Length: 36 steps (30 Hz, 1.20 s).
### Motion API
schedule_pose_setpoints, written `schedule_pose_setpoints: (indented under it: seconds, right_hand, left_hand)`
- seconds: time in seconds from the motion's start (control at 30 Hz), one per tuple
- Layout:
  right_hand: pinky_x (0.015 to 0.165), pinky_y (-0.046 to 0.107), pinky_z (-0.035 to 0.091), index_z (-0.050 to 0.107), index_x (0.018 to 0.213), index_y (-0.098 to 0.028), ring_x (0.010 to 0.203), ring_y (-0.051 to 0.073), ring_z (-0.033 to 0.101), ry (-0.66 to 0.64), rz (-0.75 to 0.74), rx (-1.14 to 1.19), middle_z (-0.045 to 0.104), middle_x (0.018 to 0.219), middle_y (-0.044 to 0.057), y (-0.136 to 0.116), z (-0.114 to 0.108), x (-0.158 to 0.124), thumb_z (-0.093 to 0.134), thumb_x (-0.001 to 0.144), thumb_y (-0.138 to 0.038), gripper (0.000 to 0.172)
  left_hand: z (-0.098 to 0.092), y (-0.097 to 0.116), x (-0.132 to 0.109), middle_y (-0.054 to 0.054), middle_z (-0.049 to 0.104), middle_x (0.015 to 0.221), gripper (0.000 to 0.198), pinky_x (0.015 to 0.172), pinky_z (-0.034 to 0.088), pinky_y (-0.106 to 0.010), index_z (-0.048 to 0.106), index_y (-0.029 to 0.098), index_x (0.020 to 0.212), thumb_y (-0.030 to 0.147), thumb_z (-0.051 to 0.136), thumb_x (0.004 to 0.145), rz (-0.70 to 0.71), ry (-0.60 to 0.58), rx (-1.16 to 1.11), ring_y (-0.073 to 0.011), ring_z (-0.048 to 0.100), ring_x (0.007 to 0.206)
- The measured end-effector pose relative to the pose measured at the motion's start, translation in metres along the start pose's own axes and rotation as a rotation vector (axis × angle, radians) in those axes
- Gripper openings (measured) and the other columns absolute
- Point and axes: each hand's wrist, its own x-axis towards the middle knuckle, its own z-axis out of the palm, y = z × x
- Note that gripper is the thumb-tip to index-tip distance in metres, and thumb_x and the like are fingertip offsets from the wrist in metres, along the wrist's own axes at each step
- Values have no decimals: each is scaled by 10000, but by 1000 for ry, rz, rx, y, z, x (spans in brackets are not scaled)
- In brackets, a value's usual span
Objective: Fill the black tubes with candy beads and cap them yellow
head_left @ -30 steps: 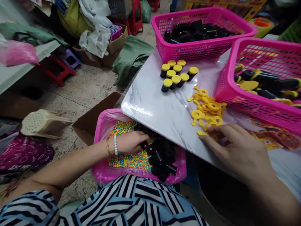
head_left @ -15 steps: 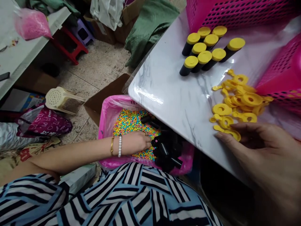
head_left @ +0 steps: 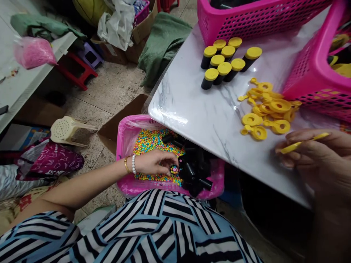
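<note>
My left hand (head_left: pixel 157 162) is closed around a small black tube (head_left: pixel 174 170), its open mouth facing up and full of coloured beads. It hovers just over a mass of small multicoloured beads (head_left: pixel 148 143) in a pink plastic-lined tub (head_left: pixel 124 146). Beside it, loose black tubes (head_left: pixel 193 171) lie in the tub's right part. My right hand (head_left: pixel 323 157) pinches a yellow ring-ended cap (head_left: pixel 291 148) above the table's front edge. Further in lies a pile of similar yellow caps (head_left: pixel 279 106). Several black tubes with yellow tops (head_left: pixel 224 68) stand upright behind.
Two pink perforated baskets (head_left: pixel 307 82) stand on the marble-patterned table (head_left: pixel 175 87), at its back and right. The table corner overhangs the tub. On the left are a cream stool (head_left: pixel 63 128), a red stool (head_left: pixel 79 73) and another table with a bag of pink material (head_left: pixel 33 53).
My right hand has taken a yellow cap from the pile and drawn it right, off the pile. My left hand has turned, and the bead-filled mouth of its tube now shows.
</note>
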Motion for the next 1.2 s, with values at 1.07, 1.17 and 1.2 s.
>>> schedule_pose_setpoints:
  seconds: [1.07,1.17,1.2]
  right_hand:
    - [474,222,454,462,700,-199,469,109,550,-448,60,44,589,566,-24,-52,109,18,765,756,-439,391]
    - [480,242,508,562,895,-209,490,123,595,-438,153,129,643,672,-22,-51,107,22,822,690,-416,390]
    - [496,242,522,588,929,-204,505,118,604,-439,162,143,656,706,-13,-52,106,24,822,693,-408,390]
  left_hand:
    - [-63,49,87,-67,718,943,328,850,486,-313,707,146,1025,329,790,766,391,632,473,-191,647,902]
    - [-63,48,88,-54,718,935,327,842,483,-306,709,167,1033,354,782,774,385,630,481,-187,643,896]
    - [-64,48,88,-53,717,930,331,838,481,-305,710,170,1036,362,781,775,386,626,483,-186,642,892]
